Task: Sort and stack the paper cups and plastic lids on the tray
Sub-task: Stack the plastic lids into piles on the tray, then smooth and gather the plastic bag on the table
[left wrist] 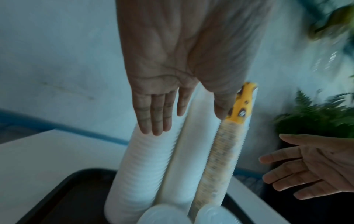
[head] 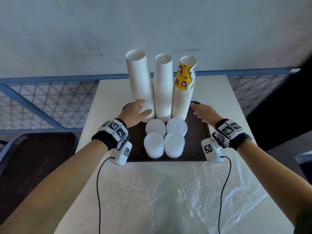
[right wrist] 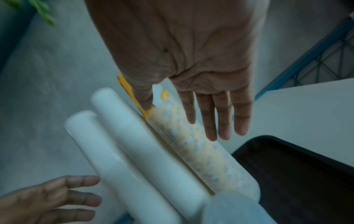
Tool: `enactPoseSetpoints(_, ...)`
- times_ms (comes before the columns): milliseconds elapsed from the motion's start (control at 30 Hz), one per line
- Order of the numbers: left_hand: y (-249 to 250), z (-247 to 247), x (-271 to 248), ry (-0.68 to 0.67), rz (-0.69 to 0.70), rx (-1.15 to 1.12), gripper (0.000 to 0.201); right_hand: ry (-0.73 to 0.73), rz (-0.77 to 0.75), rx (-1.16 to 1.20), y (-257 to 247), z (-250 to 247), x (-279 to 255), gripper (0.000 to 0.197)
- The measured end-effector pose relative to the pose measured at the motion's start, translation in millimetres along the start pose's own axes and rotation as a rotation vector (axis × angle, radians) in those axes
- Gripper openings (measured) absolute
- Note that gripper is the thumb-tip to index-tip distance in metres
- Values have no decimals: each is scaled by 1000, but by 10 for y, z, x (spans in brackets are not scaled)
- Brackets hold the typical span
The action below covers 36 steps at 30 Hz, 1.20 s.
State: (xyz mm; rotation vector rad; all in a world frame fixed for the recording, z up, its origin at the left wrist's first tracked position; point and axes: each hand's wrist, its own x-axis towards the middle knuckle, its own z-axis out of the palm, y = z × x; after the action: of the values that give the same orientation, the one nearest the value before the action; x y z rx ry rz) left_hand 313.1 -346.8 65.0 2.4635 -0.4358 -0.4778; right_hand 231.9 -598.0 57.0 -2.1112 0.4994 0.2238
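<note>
Three tall cup stacks stand upside down at the back of the dark tray: a wide white stack, a narrower white stack and a yellow-patterned stack. Several stacks of clear plastic lids sit in front of them. My left hand is open with straight fingers at the base of the wide white stack; whether it touches is unclear. My right hand is open just right of the yellow stack, holding nothing.
The tray sits on a white table with a crumpled clear plastic sheet across the near part. A second dark tray lies to the left. A blue mesh railing runs behind. Green plants stand beyond the table.
</note>
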Motion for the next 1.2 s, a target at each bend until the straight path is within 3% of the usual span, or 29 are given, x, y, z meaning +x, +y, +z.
enactPoseSetpoints(133, 319, -111, -358, 108, 204, -20, 63, 104, -70, 138, -80, -108, -616, 42)
enactPoseSetpoints(233, 477, -34, -653, 111, 325, -30, 64, 147, -76, 181, 66, -38, -1032, 39)
enactPoseSetpoints(367, 499, 325, -1090, -16, 406, -35, 63, 137, 48, 240, 477, 231, -1621, 42)
enactPoseSetpoints(500, 377, 815, -1433, -204, 379, -4, 63, 143, 179, 293, 941, 523, -2114, 40)
enactPoseSetpoints(700, 312, 1553, -1852, -447, 336, 318, 62, 237, 458, 525, 1686, 679, -2689, 37)
enactPoseSetpoints(833, 436, 2064, -1947, -534, 389, 446, 52, 355, 620, 669, 2071, 568, -2870, 35)
enactPoseSetpoints(933, 629, 2429, -1883, -522, 404, 467, 48, 386, 677, 714, 2288, 429, -2892, 35)
enactPoseSetpoints(1200, 836, 3173, -1673, -465, 446, 589, 51, 389, 687, 846, 2650, 148, -2704, 30)
